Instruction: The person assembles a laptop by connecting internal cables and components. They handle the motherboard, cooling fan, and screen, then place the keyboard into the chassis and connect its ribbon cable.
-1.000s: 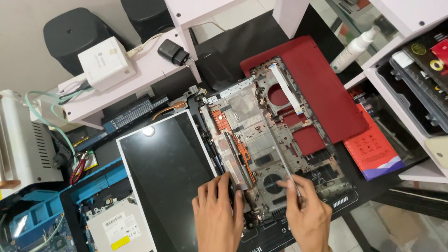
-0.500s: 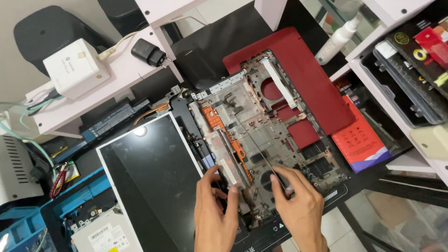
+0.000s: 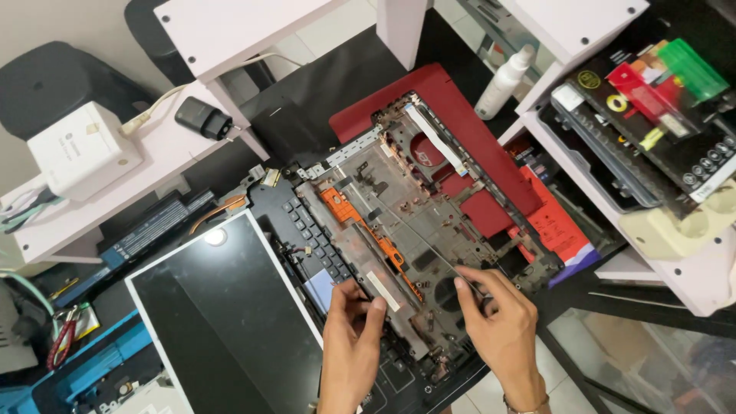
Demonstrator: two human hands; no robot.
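Note:
A dismantled laptop lies in the middle of the desk: a red bottom case (image 3: 460, 130) with a grey inner frame (image 3: 406, 207) resting on it, an orange strip along the frame's left side. My left hand (image 3: 349, 345) pinches the frame's near left edge above the black keyboard deck (image 3: 307, 230). My right hand (image 3: 498, 322) grips the frame's near right edge by a round fan opening. Both hands hold the frame.
A bare screen panel (image 3: 222, 322) lies at left. A white adapter box (image 3: 80, 149) and black charger (image 3: 203, 119) sit on a pale shelf. A white spray bottle (image 3: 502, 80), red booklet (image 3: 556, 222), boxes and a power strip (image 3: 675, 226) crowd the right.
The view has shifted, so the laptop appears closer and further left. My hands have closed in on the frame's near edge, the left one moving from flat on the keyboard to pinching the frame.

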